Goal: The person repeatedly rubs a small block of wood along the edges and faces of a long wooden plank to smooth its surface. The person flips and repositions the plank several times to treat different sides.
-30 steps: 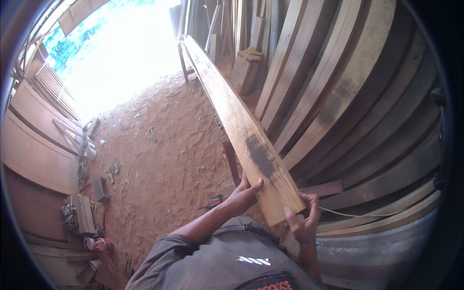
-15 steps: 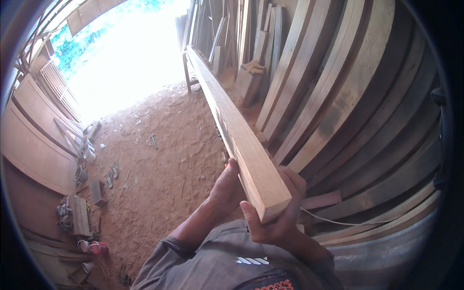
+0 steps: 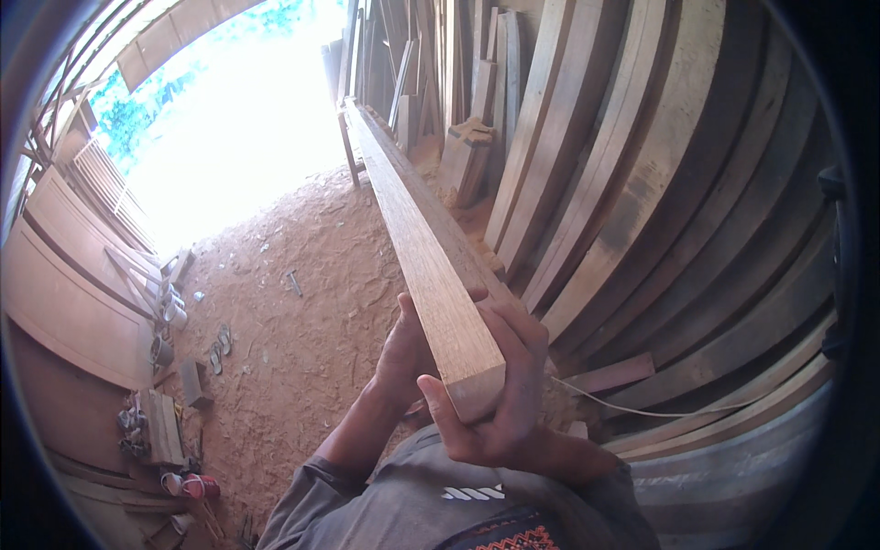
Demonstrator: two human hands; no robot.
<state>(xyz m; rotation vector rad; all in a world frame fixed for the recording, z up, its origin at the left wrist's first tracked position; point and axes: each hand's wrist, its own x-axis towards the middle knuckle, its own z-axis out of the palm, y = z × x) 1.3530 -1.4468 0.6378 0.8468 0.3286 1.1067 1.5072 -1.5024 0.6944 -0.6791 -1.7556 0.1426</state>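
Observation:
A long pale wooden plank [image 3: 417, 238] runs from just in front of me away toward the bright doorway, turned on its edge so its narrow side faces up. My right hand [image 3: 500, 394] wraps around its near end from the right, fingers curled under the cut end. My left hand [image 3: 403, 353] grips the plank's left side just behind it. The far end rests near a wooden stand [image 3: 353, 151] at the back.
Many long boards [image 3: 642, 211] lean against the wall on the right. The floor [image 3: 302, 312] is covered in reddish sawdust. Wooden door panels [image 3: 73, 293] lean at the left, with cans, blocks and small tools [image 3: 170, 385] beside them. A thin white cord [image 3: 642, 411] lies at lower right.
The plank has been turned from lying flat to standing on its edge and pulled nearer. Both hands shifted from its sides to a firm grip around the near end.

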